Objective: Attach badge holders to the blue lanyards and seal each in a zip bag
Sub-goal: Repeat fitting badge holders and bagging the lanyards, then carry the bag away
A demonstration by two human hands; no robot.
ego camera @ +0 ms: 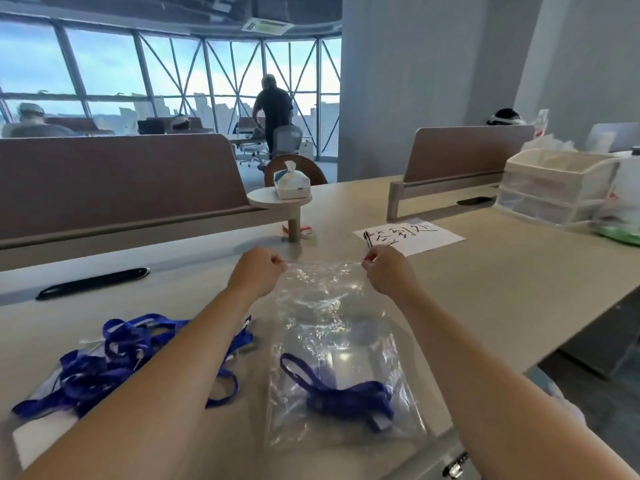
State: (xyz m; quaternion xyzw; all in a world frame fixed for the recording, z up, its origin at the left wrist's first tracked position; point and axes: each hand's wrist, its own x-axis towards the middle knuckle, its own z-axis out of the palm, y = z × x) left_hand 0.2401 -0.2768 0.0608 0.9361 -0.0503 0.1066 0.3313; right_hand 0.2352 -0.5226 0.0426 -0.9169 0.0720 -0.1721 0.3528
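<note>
A clear zip bag (332,306) lies on the table in front of me, its zip edge at the far end. Inside it, near my side, sits a blue lanyard (343,396) with a clear badge holder (337,355). My left hand (258,271) pinches the left end of the zip edge. My right hand (384,270) pinches the right end, and the strip is stretched between them. A tangled pile of blue lanyards (114,362) with badge holders lies to the left, partly hidden by my left forearm.
A black pen case (91,283) lies far left. A white paper with handwriting (408,237) and a pen (368,240) lie behind my right hand. A small round stand (280,202) holds a tissue box. Plastic drawers (554,185) stand at the right. The table edge (519,368) runs close on my right.
</note>
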